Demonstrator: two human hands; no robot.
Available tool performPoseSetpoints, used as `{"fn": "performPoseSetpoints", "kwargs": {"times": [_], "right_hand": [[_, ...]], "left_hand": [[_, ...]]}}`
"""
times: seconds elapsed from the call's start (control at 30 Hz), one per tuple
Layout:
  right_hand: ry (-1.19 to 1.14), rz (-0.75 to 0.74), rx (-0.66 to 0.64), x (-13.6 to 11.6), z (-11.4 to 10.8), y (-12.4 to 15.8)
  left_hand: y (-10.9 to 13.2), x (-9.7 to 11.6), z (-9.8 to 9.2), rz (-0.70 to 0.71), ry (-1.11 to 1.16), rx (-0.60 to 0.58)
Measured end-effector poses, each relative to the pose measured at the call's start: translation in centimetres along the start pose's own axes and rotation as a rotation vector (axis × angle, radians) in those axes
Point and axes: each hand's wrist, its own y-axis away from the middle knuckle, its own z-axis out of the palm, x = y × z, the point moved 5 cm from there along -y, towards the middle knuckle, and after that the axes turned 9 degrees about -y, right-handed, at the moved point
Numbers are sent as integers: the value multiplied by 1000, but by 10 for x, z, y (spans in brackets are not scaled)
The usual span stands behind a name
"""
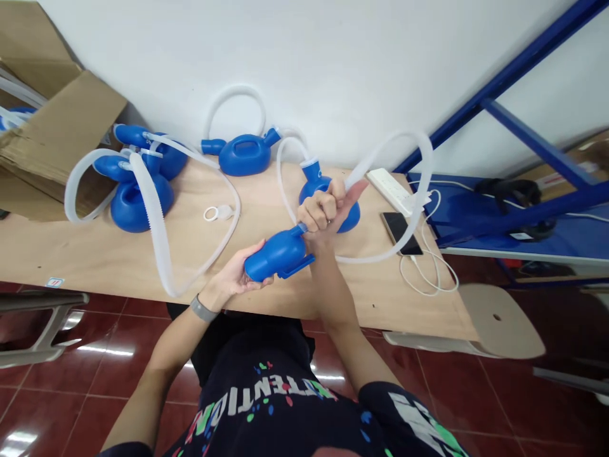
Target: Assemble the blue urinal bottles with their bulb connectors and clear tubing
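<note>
Left hand (234,271) grips the nozzle (278,254), right hand (323,208) the hose (427,166); fitting them between the hands (seemingly underway) needs steadiness.

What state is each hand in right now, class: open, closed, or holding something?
Left hand: holding the blue spouted piece by its wide end.
Right hand: closed around the whitish tube.

A blue plastic spout (278,254) is tilting in mid-air above the table (419,304), its wide end facing lower left, its narrow neck pointing upper right. A translucent ribbed hose (427,165) is looping beside it, curving rightward and down.
</note>
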Motion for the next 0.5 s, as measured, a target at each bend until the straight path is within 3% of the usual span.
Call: {"fn": "performPoseSetpoints", "kwargs": {"times": [0.07,0.1,0.2,0.23,0.27,0.33,0.4,0.47,0.5], "right_hand": [[-329,90,-239,1,26,-8],[-612,152,-400,-3,45,-10],[-1775,340,-845,-54,93,-13],[-2013,292,-820,-74,99,-19],[-2060,130,-709,-94,98,-27],[-1645,-336,-307,-135,77,-39],[-930,-642,117,-178,37,-38],[174,-720,484,-216,-1,-32],[809,-645,641,-226,-16,-32]], "left_hand": [[-4,-9,2,-18,15,-23],[-6,-19,4,-42,20,-50],[-7,-63,10,-153,-41,-140],[-6,-76,10,-178,-93,-146],[-4,-82,6,-133,-144,-87],[4,-70,-10,136,-320,228],[27,-38,-29,464,-562,678],[53,-8,-42,662,-795,1078],[63,3,-49,698,-884,1238]]}}
